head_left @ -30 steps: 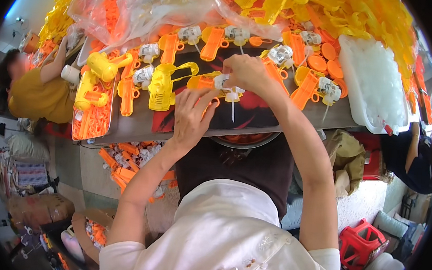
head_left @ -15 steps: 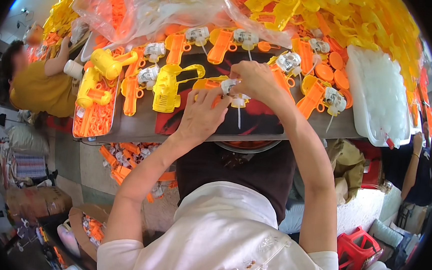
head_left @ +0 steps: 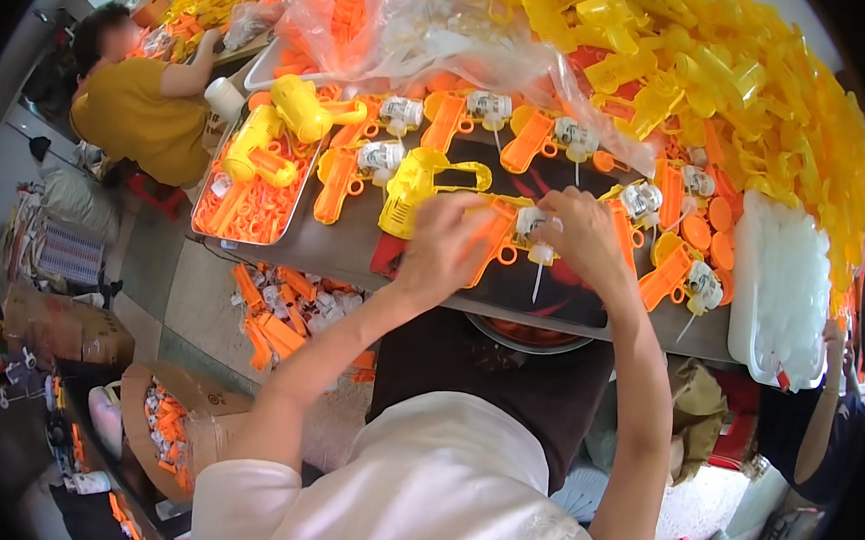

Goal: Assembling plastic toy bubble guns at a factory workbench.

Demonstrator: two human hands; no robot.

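On the dark red-and-black mat (head_left: 592,281) lies a half-built toy gun (head_left: 491,244) with an orange grip and a trigger ring. A clear-and-white unit (head_left: 536,224) sits at its end, and a thin white stick points toward me. My right hand (head_left: 587,239) is closed, its fingertips pinching that unit. My left hand (head_left: 442,249) hovers over the orange grip, its fingers smeared by motion. Just left of it rests a yellow toy gun shell (head_left: 413,193) with an open loop handle. Several similar orange assemblies (head_left: 530,141) line the table around my hands.
A tray (head_left: 195,223) of small orange parts, with yellow shells on top, stands left. A white bin (head_left: 742,332) of translucent pieces stands right. Yellow shells (head_left: 707,69) heap up behind a plastic bag (head_left: 419,38). A co-worker (head_left: 143,99) sits at the far left.
The view has swung left, so the table appears farther right. My left hand has come off the clear-and-white unit and moved over the grip; my right hand stays at the unit.
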